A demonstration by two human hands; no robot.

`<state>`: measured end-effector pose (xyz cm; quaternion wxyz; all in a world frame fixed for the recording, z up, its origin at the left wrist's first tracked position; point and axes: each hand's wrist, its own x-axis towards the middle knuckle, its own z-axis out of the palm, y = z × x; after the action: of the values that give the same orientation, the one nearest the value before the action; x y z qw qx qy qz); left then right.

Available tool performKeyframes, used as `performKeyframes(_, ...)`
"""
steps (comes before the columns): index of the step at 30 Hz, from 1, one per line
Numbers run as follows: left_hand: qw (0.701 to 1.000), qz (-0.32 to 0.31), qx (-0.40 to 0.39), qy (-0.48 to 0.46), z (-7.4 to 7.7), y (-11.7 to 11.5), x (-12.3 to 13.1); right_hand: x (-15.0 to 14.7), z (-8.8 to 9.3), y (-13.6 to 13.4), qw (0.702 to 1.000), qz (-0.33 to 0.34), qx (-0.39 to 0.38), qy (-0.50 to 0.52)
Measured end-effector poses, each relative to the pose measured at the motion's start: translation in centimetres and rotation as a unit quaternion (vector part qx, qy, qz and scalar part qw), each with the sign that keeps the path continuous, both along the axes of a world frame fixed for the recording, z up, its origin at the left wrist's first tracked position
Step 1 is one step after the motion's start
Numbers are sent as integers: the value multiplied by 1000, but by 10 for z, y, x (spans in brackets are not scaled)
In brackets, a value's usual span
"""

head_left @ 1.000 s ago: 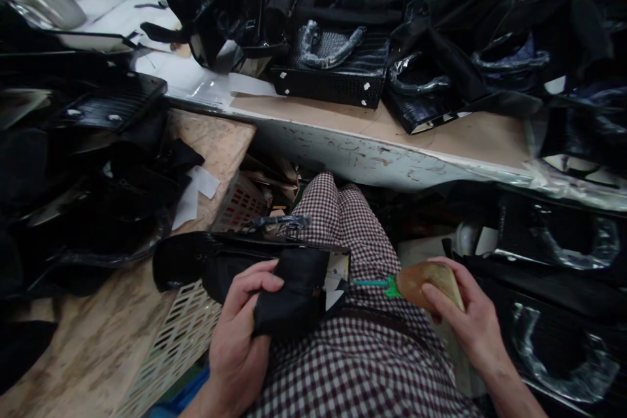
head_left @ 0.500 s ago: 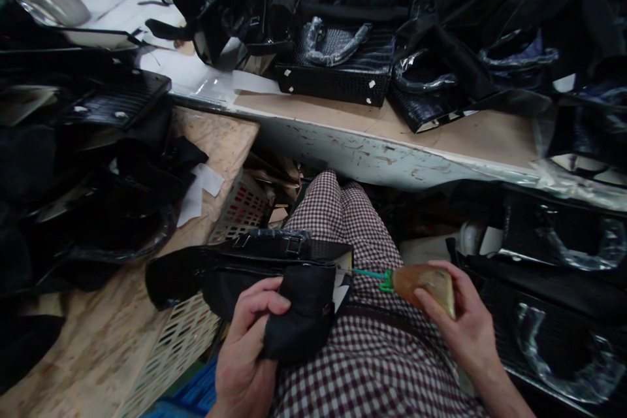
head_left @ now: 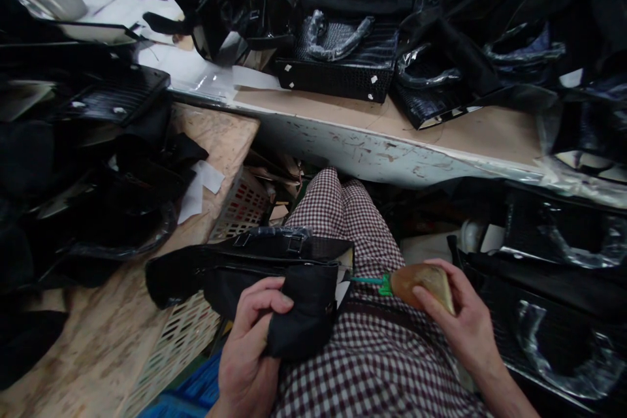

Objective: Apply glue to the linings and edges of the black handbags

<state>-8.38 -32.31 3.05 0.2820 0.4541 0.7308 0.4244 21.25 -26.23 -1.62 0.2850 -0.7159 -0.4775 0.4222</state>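
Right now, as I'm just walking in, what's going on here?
A person in checked clothing has a black bag across the lap, gripped by the left hand. The right hand holds a brown bottle, its thin green nozzle pointing at the bag's right-hand end; whether the tip touches is hard to tell. Other black bags lie on the bench ahead.
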Motion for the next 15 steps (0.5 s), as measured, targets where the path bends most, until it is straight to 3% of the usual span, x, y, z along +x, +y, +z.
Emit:
performKeyframes(6, 1000, -15, 11, -3, 5, 6, 2, -3, 13, 3, 998, -27, -55, 18)
performKeyframes(10, 996, -58, 39, 47, 9, 8, 1, -1, 18, -2, 991, -22, -112, 76)
performKeyframes(15, 998, -56, 12, 38, 10, 10, 0, -7, 25, -9, 979, -34, -138, 149)
